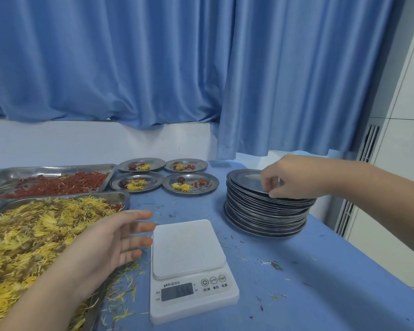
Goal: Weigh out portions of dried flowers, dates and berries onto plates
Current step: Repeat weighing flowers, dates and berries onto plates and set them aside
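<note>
Blue-clothed table [308,278], seen from the head camera. Digital kitchen scale [189,266] sits front and centre with its white platform bare; the display digits are too blurred to read. Left hand [115,237] hovers just left of the scale, palm down, fingers straight and spread, holding nothing, with its wrist over the near edge of the flower tray [123,195]. That steel tray is heaped with yellow dried flowers [34,230], and loose petals [124,283] are spilled on the cloth beside it. Behind it a second steel tray [58,168] holds red berries [65,182]. Right hand [294,177] reaches over the stack of steel plates [261,211] at right of the scale, fingers curled, thumb and fingertips pinching the near rim of the top plate [246,180]. Four filled plates [213,185] lie in a two-by-two block at the back, between the berry tray and the stack, each carrying a tuft of flowers, a few berries and a dark date [181,179]. Blue curtain [153,68] hangs behind the table.
</note>
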Demonstrator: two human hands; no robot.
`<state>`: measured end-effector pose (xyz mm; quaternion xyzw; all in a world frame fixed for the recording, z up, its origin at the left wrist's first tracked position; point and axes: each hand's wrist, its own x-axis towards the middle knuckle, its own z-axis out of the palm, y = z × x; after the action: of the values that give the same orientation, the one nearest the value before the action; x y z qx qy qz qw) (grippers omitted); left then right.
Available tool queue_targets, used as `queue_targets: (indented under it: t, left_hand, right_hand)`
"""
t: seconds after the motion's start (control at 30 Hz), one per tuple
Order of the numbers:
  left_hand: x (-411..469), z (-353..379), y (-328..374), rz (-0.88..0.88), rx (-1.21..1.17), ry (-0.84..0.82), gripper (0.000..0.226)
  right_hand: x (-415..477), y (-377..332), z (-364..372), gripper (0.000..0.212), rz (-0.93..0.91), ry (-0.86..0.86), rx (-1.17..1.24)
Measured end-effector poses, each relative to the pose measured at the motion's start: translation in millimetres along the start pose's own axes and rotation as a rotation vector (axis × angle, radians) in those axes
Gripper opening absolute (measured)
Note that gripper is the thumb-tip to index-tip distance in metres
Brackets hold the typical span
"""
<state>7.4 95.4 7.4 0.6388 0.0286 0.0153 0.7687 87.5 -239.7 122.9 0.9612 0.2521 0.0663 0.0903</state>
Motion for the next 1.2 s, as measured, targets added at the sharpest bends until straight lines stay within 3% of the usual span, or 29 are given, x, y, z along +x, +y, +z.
queue_targets:
  t: [0.37,0.53,0.73,1.0,1.2]
  left_hand:
    - [1.1,-0.9,-0.5,-0.012,0.015,-0.010,0.045]
    - [0.6,-1.1,-0.9,-0.024,0.013,-0.009,0.033]
    - [0.5,-1.1,0.0,-0.023,0.014,-0.025,0.043]
    - [0.7,-2.0,-0.7,-0.034,0.012,-0.022,0.031]
    - [-0.8,-0.4,0.2,-0.026,0.003,-0.034,0.036]
  right_hand:
    - [0.4,3.0,-5.4,0.013,0.012,0.064,0.081]
    - [2.4,4.3,-6.5,0.015,0.037,0.114,0.108]
    - [6.9,3.3,-14.3,0.012,0.072,0.072,0.135]
    - [6.5,0.4,-17.0,0.013,0.100,0.072,0.173]
    - [8.0,0.4,-20.3,0.014,0.166,0.086,0.249]
